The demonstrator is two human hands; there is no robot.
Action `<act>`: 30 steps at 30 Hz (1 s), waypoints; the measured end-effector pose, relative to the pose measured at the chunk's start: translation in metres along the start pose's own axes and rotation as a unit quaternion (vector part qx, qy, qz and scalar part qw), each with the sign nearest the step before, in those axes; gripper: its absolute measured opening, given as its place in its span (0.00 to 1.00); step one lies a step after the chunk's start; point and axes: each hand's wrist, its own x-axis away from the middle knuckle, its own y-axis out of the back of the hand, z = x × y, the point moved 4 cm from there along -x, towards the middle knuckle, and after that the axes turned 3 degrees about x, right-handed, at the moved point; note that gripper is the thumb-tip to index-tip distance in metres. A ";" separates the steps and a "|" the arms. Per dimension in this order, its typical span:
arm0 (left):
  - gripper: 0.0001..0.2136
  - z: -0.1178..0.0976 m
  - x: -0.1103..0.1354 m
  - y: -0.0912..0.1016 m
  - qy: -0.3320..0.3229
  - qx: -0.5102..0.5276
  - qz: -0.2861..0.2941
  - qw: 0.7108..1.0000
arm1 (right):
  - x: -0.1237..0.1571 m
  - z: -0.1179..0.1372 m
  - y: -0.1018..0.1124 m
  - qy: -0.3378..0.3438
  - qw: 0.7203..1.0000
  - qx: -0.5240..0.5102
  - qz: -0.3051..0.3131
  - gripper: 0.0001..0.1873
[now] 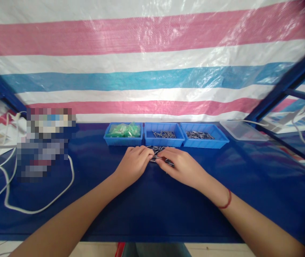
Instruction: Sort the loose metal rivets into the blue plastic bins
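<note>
Both hands rest on a dark blue table (152,207) over a small heap of thin metal pins (158,150). My left hand (134,165) is curled, its fingertips pinched at the heap's left side. My right hand (180,165) lies with fingers bent together over the pins and touches the left fingertips. What each pinch holds is too small to make out. A red string circles my right wrist (225,202).
Three blue trays stand just behind the heap: the left (123,140) holds green parts, the middle (163,140) and right (204,140) hold metal pins. A clear plastic lid (239,130) lies at the right. White cables (37,208) loop at the left.
</note>
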 end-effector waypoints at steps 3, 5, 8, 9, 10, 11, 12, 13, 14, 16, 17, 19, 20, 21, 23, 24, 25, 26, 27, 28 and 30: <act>0.09 0.005 -0.001 0.005 0.014 0.077 -0.046 0.996 | -0.001 0.000 -0.006 0.000 1.000 -0.025 0.013 0.12; 0.06 0.008 0.000 0.006 0.042 0.160 -0.093 0.982 | -0.002 0.001 -0.007 -0.001 0.999 -0.051 0.003 0.13; 0.09 0.011 0.002 0.003 0.107 0.303 -0.144 0.936 | -0.002 0.004 -0.008 -0.014 0.996 -0.084 -0.018 0.13; 0.10 0.012 0.002 0.001 0.124 0.341 -0.145 0.920 | -0.002 0.004 -0.008 -0.019 0.995 -0.093 -0.025 0.12; 0.10 0.011 0.001 -0.001 0.136 0.373 -0.139 0.907 | -0.002 0.005 -0.009 -0.022 0.994 -0.101 -0.031 0.12; 0.09 0.011 0.001 -0.002 0.145 0.397 -0.128 0.897 | -0.002 0.005 -0.009 -0.023 0.993 -0.109 -0.037 0.11; 0.08 0.010 0.001 -0.003 0.152 0.415 -0.116 0.889 | -0.002 0.005 -0.009 -0.023 0.992 -0.118 -0.042 0.11; 0.08 0.010 0.000 -0.004 0.156 0.428 -0.105 0.884 | -0.002 0.005 -0.010 -0.024 0.991 -0.126 -0.047 0.10; 0.08 0.009 0.000 -0.004 0.159 0.437 -0.096 0.880 | -0.002 0.004 -0.010 -0.025 0.989 -0.135 -0.051 0.09; 0.09 0.008 -0.001 -0.004 0.160 0.444 -0.090 0.877 | -0.003 0.003 -0.011 -0.032 0.986 -0.151 -0.055 0.09; 0.09 0.008 -0.001 -0.004 0.158 0.445 -0.091 0.877 | -0.003 0.003 -0.012 -0.036 0.985 -0.159 -0.056 0.08; 0.08 0.007 -0.001 -0.003 0.155 0.443 -0.094 0.878 | -0.003 0.002 -0.012 -0.045 0.983 -0.171 -0.055 0.09; 0.08 0.007 -0.001 -0.003 0.154 0.442 -0.094 0.879 | -0.003 0.002 -0.012 -0.049 0.982 -0.175 -0.054 0.09; 0.08 0.007 -0.001 -0.003 0.154 0.441 -0.095 0.879 | -0.003 0.001 -0.012 -0.052 0.981 -0.177 -0.054 0.10; 0.09 0.007 -0.001 -0.004 0.152 0.441 -0.093 0.880 | -0.003 0.001 -0.012 -0.055 0.981 -0.177 -0.056 0.10; 0.09 0.008 -0.001 -0.004 0.151 0.441 -0.094 0.880 | -0.003 0.001 -0.012 -0.056 0.981 -0.176 -0.059 0.09; 0.09 0.009 -0.001 -0.005 0.149 0.441 -0.095 0.880 | -0.003 0.000 -0.011 -0.056 0.981 -0.175 -0.065 0.09; 0.09 0.009 -0.001 -0.005 0.148 0.441 -0.097 0.880 | -0.003 0.000 -0.011 -0.056 0.980 -0.176 -0.071 0.08; 0.09 0.010 -0.001 -0.006 0.147 0.443 -0.100 0.879 | -0.003 -0.001 -0.011 -0.058 0.979 -0.178 -0.076 0.08; 0.09 0.011 -0.001 -0.006 0.146 0.444 -0.102 0.878 | -0.003 -0.002 -0.011 -0.061 0.978 -0.183 -0.080 0.07; 0.08 0.011 -0.002 -0.007 0.145 0.449 -0.105 0.876 | -0.003 -0.003 -0.011 -0.073 0.975 -0.193 -0.084 0.06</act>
